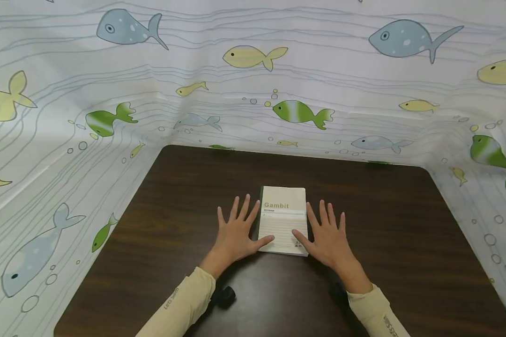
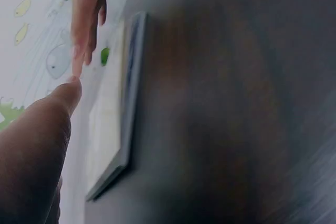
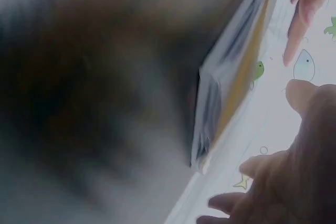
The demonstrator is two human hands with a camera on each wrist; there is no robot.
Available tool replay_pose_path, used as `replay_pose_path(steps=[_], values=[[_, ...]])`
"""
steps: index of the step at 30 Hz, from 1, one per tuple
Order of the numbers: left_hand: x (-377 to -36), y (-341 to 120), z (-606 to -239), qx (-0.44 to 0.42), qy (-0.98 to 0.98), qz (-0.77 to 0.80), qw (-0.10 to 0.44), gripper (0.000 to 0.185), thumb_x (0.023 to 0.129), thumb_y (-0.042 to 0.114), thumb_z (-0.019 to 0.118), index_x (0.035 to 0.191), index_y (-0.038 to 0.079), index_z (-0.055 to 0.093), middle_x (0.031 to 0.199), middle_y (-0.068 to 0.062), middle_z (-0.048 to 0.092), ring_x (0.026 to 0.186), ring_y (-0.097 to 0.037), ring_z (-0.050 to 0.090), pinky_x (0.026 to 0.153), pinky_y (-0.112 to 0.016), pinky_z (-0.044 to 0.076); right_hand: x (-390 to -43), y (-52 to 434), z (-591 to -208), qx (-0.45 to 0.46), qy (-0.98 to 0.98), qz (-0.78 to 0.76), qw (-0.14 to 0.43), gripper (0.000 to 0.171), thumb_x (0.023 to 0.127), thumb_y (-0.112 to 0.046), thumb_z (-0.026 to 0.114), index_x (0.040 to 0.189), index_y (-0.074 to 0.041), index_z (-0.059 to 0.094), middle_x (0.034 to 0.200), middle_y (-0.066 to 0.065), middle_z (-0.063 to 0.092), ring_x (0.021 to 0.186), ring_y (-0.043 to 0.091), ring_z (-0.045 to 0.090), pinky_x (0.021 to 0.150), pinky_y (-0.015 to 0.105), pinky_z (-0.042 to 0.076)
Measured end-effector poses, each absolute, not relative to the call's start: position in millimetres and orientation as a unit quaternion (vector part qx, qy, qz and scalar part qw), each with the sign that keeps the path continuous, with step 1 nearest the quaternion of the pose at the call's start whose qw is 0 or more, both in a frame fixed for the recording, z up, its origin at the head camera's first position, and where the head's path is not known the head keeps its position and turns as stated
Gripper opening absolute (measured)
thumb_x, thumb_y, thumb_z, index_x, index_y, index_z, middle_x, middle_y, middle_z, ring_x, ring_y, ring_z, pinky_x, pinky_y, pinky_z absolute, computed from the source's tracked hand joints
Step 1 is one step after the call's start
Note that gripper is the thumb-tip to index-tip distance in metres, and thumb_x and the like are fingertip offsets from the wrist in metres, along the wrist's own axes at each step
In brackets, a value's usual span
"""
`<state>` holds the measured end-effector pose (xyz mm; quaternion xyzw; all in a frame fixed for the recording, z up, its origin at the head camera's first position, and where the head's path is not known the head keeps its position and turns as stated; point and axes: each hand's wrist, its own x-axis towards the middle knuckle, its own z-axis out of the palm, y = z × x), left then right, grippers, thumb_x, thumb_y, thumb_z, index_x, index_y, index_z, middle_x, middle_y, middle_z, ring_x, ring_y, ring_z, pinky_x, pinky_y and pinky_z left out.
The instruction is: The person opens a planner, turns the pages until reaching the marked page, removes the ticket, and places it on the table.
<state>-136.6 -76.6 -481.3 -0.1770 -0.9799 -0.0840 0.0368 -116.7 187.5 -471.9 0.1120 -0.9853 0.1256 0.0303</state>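
A cream notebook (image 1: 283,220) with "Gambit" printed on its cover and a dark spine along its left edge lies flat on the dark wooden table. My left hand (image 1: 235,236), fingers spread, is at its left side, the thumb overlapping the lower left of the cover in the head view. On the other side my right hand (image 1: 330,239) has its fingers spread too, its thumb over the lower right corner. Both wrist views show the notebook's edge, with the left thumb (image 2: 39,129) and right hand (image 3: 283,182) apart from it. Neither hand holds anything.
A white fish-print sheet (image 1: 244,28) rises behind the table (image 1: 185,187) and along both sides. Black wrist-worn devices sit under the forearms, one (image 1: 226,297) showing beside the left sleeve (image 1: 181,299). The right sleeve (image 1: 375,309) is cream as well.
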Motion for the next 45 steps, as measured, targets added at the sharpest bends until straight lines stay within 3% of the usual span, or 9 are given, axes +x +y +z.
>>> replay_pose_path(steps=[5, 12, 20, 27, 36, 45], values=[[-127, -67, -498, -0.217, -0.970, -0.111, 0.021, 0.103, 0.078, 0.087, 0.034, 0.157, 0.024, 0.014, 0.163, -0.003, 0.007, 0.149, -0.028, 0.006, 0.107, -0.072, 0.008, -110, 187, -483, 0.100, -0.983, 0.154, -0.023, 0.093, 0.092, -0.070, 0.039, 0.155, -0.005, 0.018, 0.158, 0.024, 0.016, 0.145, 0.043, 0.012, 0.108, 0.070, 0.002], [-119, -58, -513, -0.262, -0.954, -0.148, 0.005, 0.111, 0.080, 0.083, 0.042, 0.156, 0.009, 0.012, 0.162, -0.007, 0.010, 0.149, -0.021, 0.008, 0.115, -0.057, 0.007, -106, 187, -495, 0.089, -0.978, 0.175, -0.068, 0.101, 0.090, -0.074, 0.033, 0.152, 0.005, 0.018, 0.159, 0.022, 0.014, 0.146, 0.039, 0.012, 0.109, 0.068, 0.001], [-121, -59, -519, -0.252, -0.953, -0.167, 0.024, 0.107, 0.083, 0.076, 0.048, 0.154, 0.001, 0.017, 0.159, -0.012, 0.021, 0.147, -0.019, 0.017, 0.118, -0.047, 0.013, -104, 190, -496, 0.106, -0.976, 0.177, -0.070, 0.106, 0.084, -0.078, 0.042, 0.154, -0.002, 0.018, 0.159, 0.022, 0.013, 0.146, 0.039, 0.010, 0.109, 0.069, 0.002], [-123, -61, -518, -0.256, -0.944, -0.206, 0.033, 0.104, 0.085, 0.072, 0.050, 0.153, 0.000, 0.020, 0.158, -0.013, 0.025, 0.146, -0.020, 0.020, 0.117, -0.047, 0.013, -105, 193, -496, 0.123, -0.973, 0.179, -0.078, 0.116, 0.075, -0.082, 0.052, 0.156, -0.009, 0.012, 0.159, 0.022, 0.010, 0.147, 0.039, 0.006, 0.109, 0.069, 0.002], [-123, -64, -517, -0.259, -0.939, -0.223, 0.030, 0.099, 0.088, 0.071, 0.048, 0.153, 0.000, 0.021, 0.157, -0.012, 0.028, 0.145, -0.019, 0.022, 0.117, -0.046, 0.014, -107, 193, -497, 0.123, -0.970, 0.200, -0.067, 0.120, 0.074, -0.081, 0.055, 0.157, -0.012, 0.003, 0.160, 0.020, 0.013, 0.146, 0.040, 0.008, 0.107, 0.071, 0.004], [-120, -67, -516, -0.257, -0.935, -0.243, 0.033, 0.092, 0.092, 0.067, 0.042, 0.152, 0.001, 0.024, 0.155, -0.011, 0.033, 0.143, -0.018, 0.028, 0.117, -0.045, 0.016, -106, 196, -497, 0.132, -0.970, 0.190, -0.076, 0.105, 0.076, -0.081, 0.052, 0.153, -0.014, 0.032, 0.157, 0.025, 0.016, 0.146, 0.043, 0.008, 0.107, 0.071, 0.002]])
